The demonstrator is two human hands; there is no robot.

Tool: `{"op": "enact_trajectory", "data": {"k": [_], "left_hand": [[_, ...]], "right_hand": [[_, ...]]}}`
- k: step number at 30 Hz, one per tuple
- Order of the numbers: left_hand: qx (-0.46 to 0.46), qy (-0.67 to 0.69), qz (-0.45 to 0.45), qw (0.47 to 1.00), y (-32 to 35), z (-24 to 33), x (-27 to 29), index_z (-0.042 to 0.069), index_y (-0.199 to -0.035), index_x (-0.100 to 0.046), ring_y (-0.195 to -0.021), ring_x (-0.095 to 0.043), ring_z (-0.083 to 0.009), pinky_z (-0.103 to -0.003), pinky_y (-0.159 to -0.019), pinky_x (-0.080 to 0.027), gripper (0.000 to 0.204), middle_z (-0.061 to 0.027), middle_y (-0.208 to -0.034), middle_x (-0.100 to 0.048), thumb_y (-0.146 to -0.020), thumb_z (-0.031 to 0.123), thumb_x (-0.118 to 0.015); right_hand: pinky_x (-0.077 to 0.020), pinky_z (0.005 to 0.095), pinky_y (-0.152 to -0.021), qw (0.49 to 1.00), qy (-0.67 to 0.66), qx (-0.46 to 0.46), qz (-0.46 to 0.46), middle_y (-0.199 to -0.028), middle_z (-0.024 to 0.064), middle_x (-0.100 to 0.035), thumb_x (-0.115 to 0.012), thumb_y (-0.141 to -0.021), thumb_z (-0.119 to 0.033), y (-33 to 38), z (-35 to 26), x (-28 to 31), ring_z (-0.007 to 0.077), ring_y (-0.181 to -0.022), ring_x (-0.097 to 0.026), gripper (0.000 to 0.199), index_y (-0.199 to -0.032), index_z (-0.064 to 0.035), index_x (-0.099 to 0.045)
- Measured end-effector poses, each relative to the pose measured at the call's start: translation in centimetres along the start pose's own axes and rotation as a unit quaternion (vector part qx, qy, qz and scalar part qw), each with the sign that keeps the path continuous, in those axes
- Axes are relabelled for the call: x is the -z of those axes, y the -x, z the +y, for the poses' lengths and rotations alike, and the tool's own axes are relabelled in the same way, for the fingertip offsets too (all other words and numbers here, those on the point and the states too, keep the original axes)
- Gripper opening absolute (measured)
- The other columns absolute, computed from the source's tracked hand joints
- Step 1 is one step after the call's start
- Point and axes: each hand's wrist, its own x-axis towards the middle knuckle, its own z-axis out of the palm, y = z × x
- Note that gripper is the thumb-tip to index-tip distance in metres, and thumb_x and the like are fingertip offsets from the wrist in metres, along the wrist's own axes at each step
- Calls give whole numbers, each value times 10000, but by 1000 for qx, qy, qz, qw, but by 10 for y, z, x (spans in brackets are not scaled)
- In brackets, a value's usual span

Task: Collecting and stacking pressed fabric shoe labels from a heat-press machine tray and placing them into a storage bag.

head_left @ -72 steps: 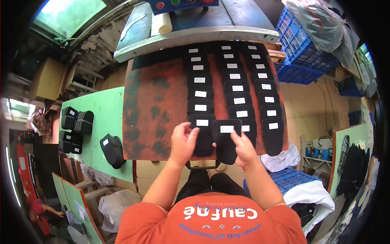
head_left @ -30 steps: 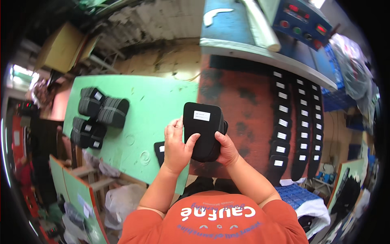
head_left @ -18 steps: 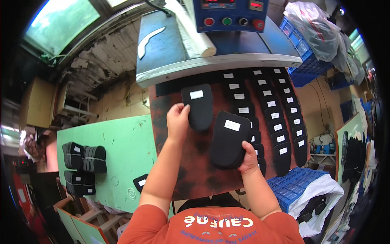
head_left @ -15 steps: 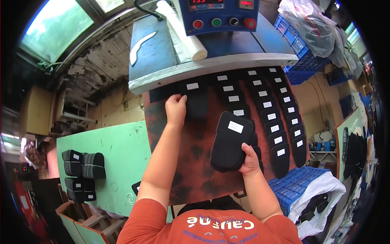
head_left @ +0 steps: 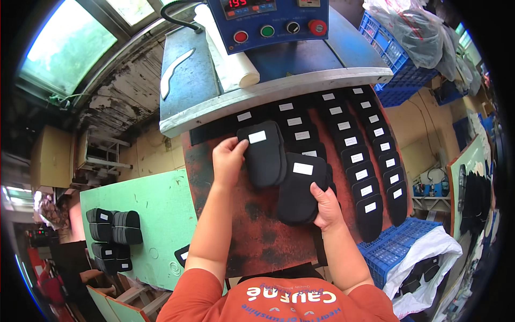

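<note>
Pinching the left edge of a flat, round-ended black pad with a white label (head_left: 263, 161), the left hand (head_left: 228, 161) has thumb and fingertips together on it, above a dark-blotched reddish-brown board (head_left: 257, 236). Another pad edge peeks out along its right side; whether they touch, I can't tell.

Over to the right hand (head_left: 326, 208), clamped on a thick stack of similar black pads (head_left: 298, 196), thumb on top, other fingers mostly hidden. That stack blocks the near end of one row, and beyond it come overlapping rows of labelled black pads (head_left: 369, 225).

Across the board's far side runs a straight silver metal bar (head_left: 279, 92), and behind it sit a long white roll (head_left: 228, 53), a curved white strip (head_left: 174, 72) and a blue control box with coloured buttons (head_left: 279, 37).

Out left, a pale green table (head_left: 155, 214) carries banded black bundles (head_left: 126, 228); low right, a white sack (head_left: 429, 247) drapes over a blue plastic crate (head_left: 383, 244). Upper left, a bright window (head_left: 70, 45) above a stained wall (head_left: 120, 88).
</note>
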Motion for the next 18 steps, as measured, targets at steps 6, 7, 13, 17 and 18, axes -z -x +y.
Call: {"op": "enact_trajectory", "data": {"k": [6,7,13,17,18], "left_hand": [[-71,-110,108,985,-60,-44,17,-75,-933,-630,-560,-550,-113,-256,-517,-446,281,-78,-687,-623,-763,142,-687],[-105,-168,122,973,-62,-46,18,-90,-931,-626,-580,-569,-133,-279,-539,-465,301,-111,-702,-635,-757,147,-693],[-161,-100,136,972,-30,-36,19,-62,-920,-620,-515,-545,-107,-248,-466,-425,250,-75,-698,-615,-777,133,-683],[-12,86,12,996,-4,-41,15,-19,-939,-591,-466,-476,-38,-169,-396,-346,205,-21,-692,-586,-797,108,-666],[-2,44,8,999,-4,-43,13,-37,-963,-580,-475,-499,-60,-186,-413,-393,242,-31,-695,-590,-789,104,-671]], "right_hand": [[-455,375,-922,1000,7,13,23,-1178,112,-539,-567,-858,-72,0,-3,6,229,-1074,-544,392,-1229,-8,-456],[-452,380,-927,1000,-1,26,13,-1182,120,-537,-549,-864,-80,0,-3,7,237,-1074,-544,387,-1229,4,-452],[-397,453,-981,994,-105,-13,0,-1251,175,-492,-537,-848,-201,10,-9,19,312,-1144,-501,514,-1285,24,-385],[-404,446,-978,994,-99,-29,-21,-1251,174,-493,-534,-849,-175,15,-8,24,305,-1149,-500,500,-1284,20,-386],[-418,428,-966,995,-97,-28,-21,-1232,164,-505,-529,-861,-135,16,-8,24,288,-1127,-516,465,-1275,24,-392]]}}
